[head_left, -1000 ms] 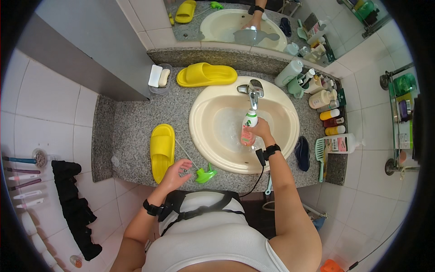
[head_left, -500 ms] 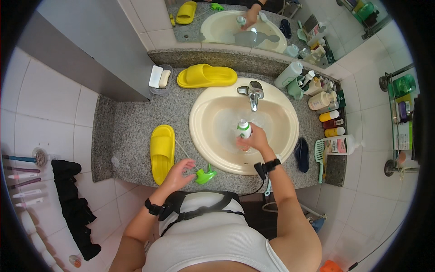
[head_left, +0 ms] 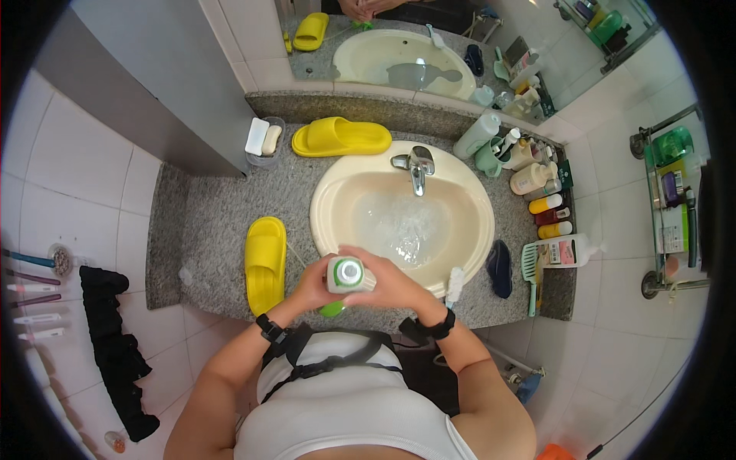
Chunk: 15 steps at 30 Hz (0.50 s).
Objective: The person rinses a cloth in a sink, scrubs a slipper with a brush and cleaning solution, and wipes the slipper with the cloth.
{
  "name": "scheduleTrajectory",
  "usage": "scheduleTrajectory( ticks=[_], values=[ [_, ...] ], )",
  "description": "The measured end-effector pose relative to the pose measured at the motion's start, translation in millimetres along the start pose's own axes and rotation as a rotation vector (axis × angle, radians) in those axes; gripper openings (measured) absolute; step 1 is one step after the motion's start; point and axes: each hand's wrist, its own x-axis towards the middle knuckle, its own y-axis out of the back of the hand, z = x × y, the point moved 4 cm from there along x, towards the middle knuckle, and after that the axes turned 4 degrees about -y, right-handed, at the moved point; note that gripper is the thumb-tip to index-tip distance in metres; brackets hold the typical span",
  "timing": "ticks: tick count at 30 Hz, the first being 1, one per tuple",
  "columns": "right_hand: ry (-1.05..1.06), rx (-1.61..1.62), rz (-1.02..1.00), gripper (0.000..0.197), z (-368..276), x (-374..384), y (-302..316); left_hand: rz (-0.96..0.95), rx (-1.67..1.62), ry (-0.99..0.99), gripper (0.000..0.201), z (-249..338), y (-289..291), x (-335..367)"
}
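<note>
A white bottle with a green ring around its uncapped neck [head_left: 346, 274] is upright between my hands, over the sink's front rim. My left hand [head_left: 310, 287] wraps its left side, and my right hand [head_left: 389, 285] grips it from the right. Just below the bottle, a green spray trigger head [head_left: 332, 309] lies on the counter, mostly hidden by my hands. Its thin tube [head_left: 295, 253] runs up beside a yellow slipper [head_left: 265, 264]. The cream oval sink [head_left: 326, 192] holds sudsy water [head_left: 405, 230].
Along the back lie another yellow slipper [head_left: 341, 138] and a soap dish [head_left: 266, 142]. A chrome faucet [head_left: 418, 169] stands behind the basin. Right of it are a white-headed brush [head_left: 455, 285], a dark blue shoe-shaped item [head_left: 500, 268], a green slotted scoop [head_left: 530, 268] and several bottles [head_left: 530, 178].
My right hand has brought the bottle from over the basin toward me and left. My left hand has moved right from beside the trigger head and now holds the bottle too.
</note>
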Motion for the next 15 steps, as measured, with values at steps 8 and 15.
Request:
scheduleTrajectory(
  ticks=[8,15],
  values=[
    [-0.164,-0.998,0.821,0.078,111.9,43.7,127.2,0.081,-0.189,0.190,0.058,-41.0,16.4,-32.6],
    [-0.072,-1.006,0.821,0.063,155.0,36.5,133.0,0.301,-0.194,0.178,0.054,-33.7,60.1,-68.0]
  ],
)
